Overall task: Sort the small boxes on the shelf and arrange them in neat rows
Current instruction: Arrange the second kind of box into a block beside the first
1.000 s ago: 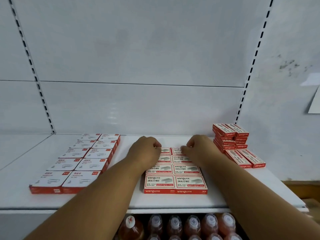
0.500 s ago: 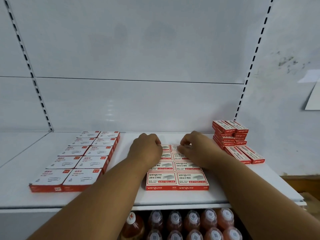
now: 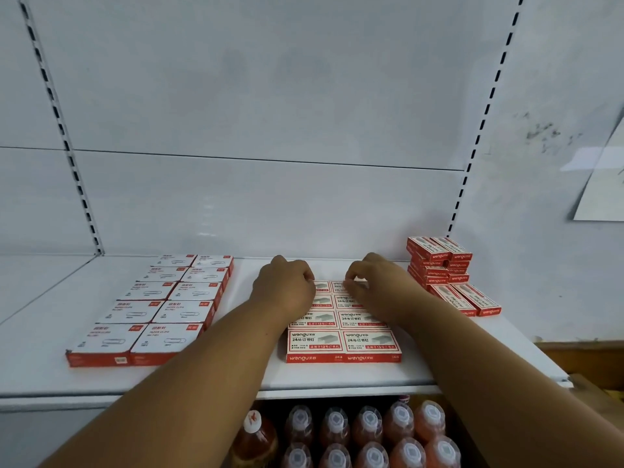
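On the white shelf (image 3: 236, 373) three groups of small boxes are seen. In the middle, a block of staple boxes (image 3: 342, 342) is laid flat in two columns running from the front edge toward the back; the tops are white with red bands and dark print reading "24/6", and the front sides are red with white lettering. The two front boxes are shown whole and sharp, while the rows behind them are partly covered by the hands. The left hand (image 3: 285, 290) is rested on the left column near the back, with its fingers curled down onto the box tops; whether a box is pinched or only pressed cannot be told. The right hand (image 3: 374, 285) is placed over the right column, with thumb and forefinger curled together at the rear box, which appears to be pinched by its edge. To the left, well apart, paper-clip boxes (image 3: 152, 312) are set in two neat columns, white on top with a small red corner tag and red sides; the print on the far ones is too blurred to be read. At the right end, a stack of red boxes (image 3: 439, 261) is piled against the wall, with two more lying flat just in front. Below the shelf, capped bottles (image 3: 368, 430) are partly cut off by the frame and hidden by the forearms.
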Demonstrator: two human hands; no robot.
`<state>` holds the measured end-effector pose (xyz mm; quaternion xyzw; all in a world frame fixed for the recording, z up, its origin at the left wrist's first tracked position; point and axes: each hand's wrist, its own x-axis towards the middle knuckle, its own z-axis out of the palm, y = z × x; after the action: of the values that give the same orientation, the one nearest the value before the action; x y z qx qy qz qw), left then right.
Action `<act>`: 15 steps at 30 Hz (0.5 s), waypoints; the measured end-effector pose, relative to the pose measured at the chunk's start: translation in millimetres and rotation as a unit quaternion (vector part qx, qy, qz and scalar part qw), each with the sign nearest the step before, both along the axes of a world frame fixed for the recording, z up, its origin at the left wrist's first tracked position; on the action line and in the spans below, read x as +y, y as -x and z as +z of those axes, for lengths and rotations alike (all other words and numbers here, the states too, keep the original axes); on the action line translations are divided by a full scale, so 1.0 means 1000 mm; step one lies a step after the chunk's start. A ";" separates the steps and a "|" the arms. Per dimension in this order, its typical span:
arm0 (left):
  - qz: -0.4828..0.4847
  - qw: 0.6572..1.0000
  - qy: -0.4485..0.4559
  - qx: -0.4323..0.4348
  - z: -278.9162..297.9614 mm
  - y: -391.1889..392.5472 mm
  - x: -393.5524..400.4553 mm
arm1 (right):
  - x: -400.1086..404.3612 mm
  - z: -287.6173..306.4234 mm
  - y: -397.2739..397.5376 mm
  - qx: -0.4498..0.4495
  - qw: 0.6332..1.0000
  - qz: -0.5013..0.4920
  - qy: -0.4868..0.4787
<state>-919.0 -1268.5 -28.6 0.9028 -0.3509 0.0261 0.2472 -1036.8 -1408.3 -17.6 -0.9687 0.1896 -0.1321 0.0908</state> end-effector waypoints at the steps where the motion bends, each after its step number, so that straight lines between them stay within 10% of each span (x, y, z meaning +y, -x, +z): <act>1: 0.012 1.000 -0.005 -0.024 0.003 0.002 0.001 | 0.000 0.002 0.002 -0.018 1.000 -0.012 -0.011; 10: -0.146 0.988 -0.006 -0.055 0.047 0.070 -0.026 | -0.033 0.023 0.056 -0.126 0.989 -0.070 0.031; 15: -0.204 0.975 -0.071 -0.055 0.045 0.116 -0.069 | -0.065 0.021 0.101 -0.033 0.979 -0.175 0.097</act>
<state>-1035.4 -1337.7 16.3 0.8247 -0.5417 0.0001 0.1625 -1138.0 -1473.5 3.9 -0.9197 0.3397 -0.1956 -0.0214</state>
